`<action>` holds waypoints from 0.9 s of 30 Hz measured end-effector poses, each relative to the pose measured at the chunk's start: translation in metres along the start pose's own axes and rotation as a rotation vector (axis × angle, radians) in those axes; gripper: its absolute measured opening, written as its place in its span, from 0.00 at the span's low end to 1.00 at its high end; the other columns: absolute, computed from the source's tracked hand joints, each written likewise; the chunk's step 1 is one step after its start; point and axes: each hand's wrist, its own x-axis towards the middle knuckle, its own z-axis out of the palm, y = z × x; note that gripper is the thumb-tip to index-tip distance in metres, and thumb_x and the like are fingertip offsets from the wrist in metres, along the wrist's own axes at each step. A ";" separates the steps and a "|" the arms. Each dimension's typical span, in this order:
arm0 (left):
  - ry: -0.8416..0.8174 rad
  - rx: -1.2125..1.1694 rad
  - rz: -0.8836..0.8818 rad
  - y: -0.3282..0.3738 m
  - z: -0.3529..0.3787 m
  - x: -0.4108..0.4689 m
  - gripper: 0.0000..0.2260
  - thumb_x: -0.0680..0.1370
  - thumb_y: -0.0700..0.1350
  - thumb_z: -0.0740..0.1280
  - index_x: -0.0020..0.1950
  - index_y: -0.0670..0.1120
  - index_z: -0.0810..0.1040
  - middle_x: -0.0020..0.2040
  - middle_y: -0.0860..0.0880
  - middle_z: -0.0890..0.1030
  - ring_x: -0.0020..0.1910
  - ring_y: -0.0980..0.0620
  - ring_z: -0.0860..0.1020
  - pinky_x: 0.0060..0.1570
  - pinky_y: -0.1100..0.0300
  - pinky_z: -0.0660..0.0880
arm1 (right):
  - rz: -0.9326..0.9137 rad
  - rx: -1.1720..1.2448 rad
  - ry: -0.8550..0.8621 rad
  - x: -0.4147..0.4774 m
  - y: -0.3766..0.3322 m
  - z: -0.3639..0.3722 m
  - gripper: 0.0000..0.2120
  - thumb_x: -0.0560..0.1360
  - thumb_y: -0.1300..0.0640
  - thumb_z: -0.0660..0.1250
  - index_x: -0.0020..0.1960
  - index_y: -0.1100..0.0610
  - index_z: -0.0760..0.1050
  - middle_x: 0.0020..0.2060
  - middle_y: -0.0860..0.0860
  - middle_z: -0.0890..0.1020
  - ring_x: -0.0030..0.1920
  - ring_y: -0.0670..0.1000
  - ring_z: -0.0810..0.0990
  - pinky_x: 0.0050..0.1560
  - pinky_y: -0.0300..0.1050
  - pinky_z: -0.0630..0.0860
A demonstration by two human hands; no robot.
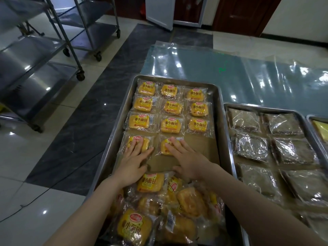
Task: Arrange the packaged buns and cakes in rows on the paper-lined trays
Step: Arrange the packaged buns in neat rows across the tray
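Note:
A metal tray [113,132] lined with brown paper holds yellow packaged buns. Three full rows of three lie at its far end, such as the middle bun [170,125]. In a fourth row, my left hand [132,162] rests flat with straight fingers on the left bun [140,143]. Beside it, my right hand [186,160] lies flat on the middle bun [164,148]. The right place in that row shows bare paper [200,150]. A loose heap of packaged buns [159,206] fills the near end of the tray.
A second tray [266,110] to the right holds dark cakes in clear wrap, laid in rows. A third tray's corner [319,121] shows at the far right. Clear plastic sheeting [230,68] covers the floor beyond. Wheeled steel racks [44,55] stand at the left.

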 end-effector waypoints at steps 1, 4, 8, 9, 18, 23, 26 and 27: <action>0.008 -0.057 -0.001 0.001 -0.004 -0.001 0.29 0.79 0.46 0.60 0.72 0.65 0.49 0.75 0.56 0.35 0.71 0.55 0.29 0.67 0.53 0.32 | -0.001 0.096 0.041 -0.002 0.001 -0.003 0.37 0.79 0.48 0.60 0.77 0.44 0.39 0.76 0.44 0.37 0.75 0.51 0.38 0.73 0.56 0.50; 0.100 -0.160 0.026 0.004 -0.014 -0.009 0.28 0.79 0.43 0.62 0.71 0.66 0.54 0.75 0.60 0.43 0.73 0.59 0.36 0.69 0.53 0.35 | 0.086 0.357 0.285 -0.016 0.010 -0.008 0.29 0.77 0.53 0.65 0.74 0.45 0.58 0.74 0.44 0.59 0.72 0.46 0.59 0.70 0.49 0.60; 0.168 -0.243 0.082 0.014 -0.014 -0.031 0.24 0.78 0.47 0.64 0.68 0.67 0.61 0.73 0.63 0.57 0.74 0.61 0.51 0.71 0.55 0.50 | 0.229 0.377 0.280 -0.047 0.030 -0.007 0.11 0.75 0.52 0.67 0.57 0.52 0.78 0.50 0.45 0.78 0.51 0.45 0.76 0.49 0.39 0.70; 0.119 -0.304 0.070 0.018 -0.014 -0.037 0.23 0.77 0.49 0.65 0.66 0.70 0.63 0.71 0.63 0.63 0.71 0.62 0.60 0.68 0.57 0.60 | 0.260 0.369 0.263 -0.055 0.034 -0.006 0.10 0.75 0.52 0.68 0.55 0.52 0.79 0.48 0.44 0.77 0.49 0.45 0.76 0.46 0.37 0.69; -0.058 -0.136 -0.175 0.044 0.001 -0.060 0.34 0.72 0.61 0.67 0.74 0.57 0.58 0.69 0.53 0.68 0.64 0.52 0.70 0.61 0.55 0.69 | 0.291 0.407 0.282 -0.108 0.015 0.001 0.14 0.77 0.57 0.62 0.61 0.53 0.77 0.58 0.49 0.79 0.57 0.49 0.76 0.56 0.41 0.71; 0.172 -0.185 -0.194 0.064 0.002 -0.057 0.18 0.67 0.53 0.75 0.53 0.58 0.72 0.53 0.58 0.74 0.49 0.58 0.74 0.44 0.64 0.69 | 0.288 0.652 0.456 -0.117 -0.002 -0.009 0.11 0.80 0.53 0.59 0.58 0.50 0.78 0.41 0.43 0.81 0.29 0.38 0.73 0.28 0.31 0.69; 0.332 -0.230 -0.096 0.086 0.002 -0.055 0.16 0.68 0.48 0.75 0.46 0.61 0.71 0.48 0.61 0.72 0.47 0.62 0.74 0.43 0.68 0.70 | 0.233 0.726 0.417 -0.112 -0.010 -0.008 0.14 0.79 0.49 0.62 0.63 0.50 0.75 0.50 0.43 0.81 0.40 0.35 0.77 0.36 0.28 0.70; 0.371 -0.230 -0.071 0.094 0.002 -0.054 0.16 0.68 0.47 0.74 0.46 0.62 0.71 0.48 0.63 0.71 0.46 0.64 0.73 0.44 0.69 0.71 | 0.214 0.760 0.387 -0.110 -0.013 -0.010 0.17 0.78 0.47 0.62 0.65 0.51 0.73 0.55 0.44 0.80 0.47 0.38 0.78 0.43 0.30 0.72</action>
